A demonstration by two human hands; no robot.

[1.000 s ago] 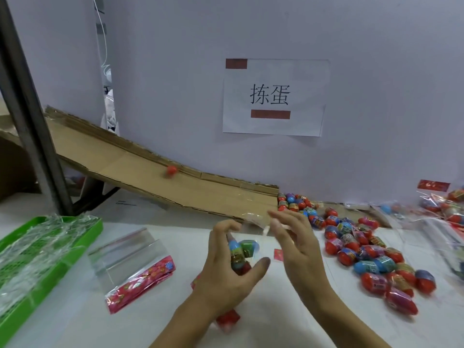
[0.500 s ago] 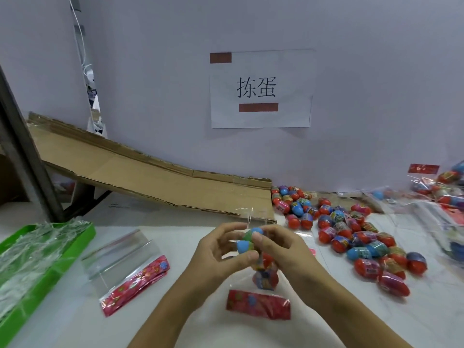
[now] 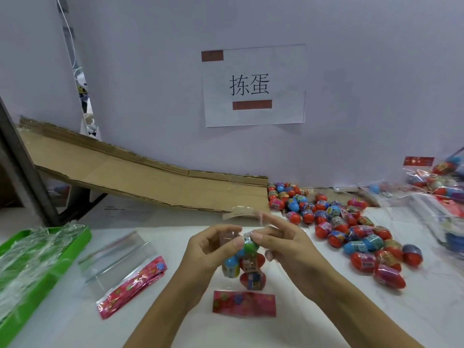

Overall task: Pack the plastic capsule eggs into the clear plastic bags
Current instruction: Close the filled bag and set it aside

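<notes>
A: How are the hands positioned?

B: A clear bag is pinched at its top between the left hand and the right hand, above the white surface. Several eggs are seen inside it, a green one uppermost. The bag's red printed header hangs lowest, near the surface.

A: Where is the remaining stock?

B: A loose pile of eggs is located to the right, at the foot of a cardboard ramp. An empty bag lies to the left, beside a green tray. Filled bags are stacked far right.
</notes>
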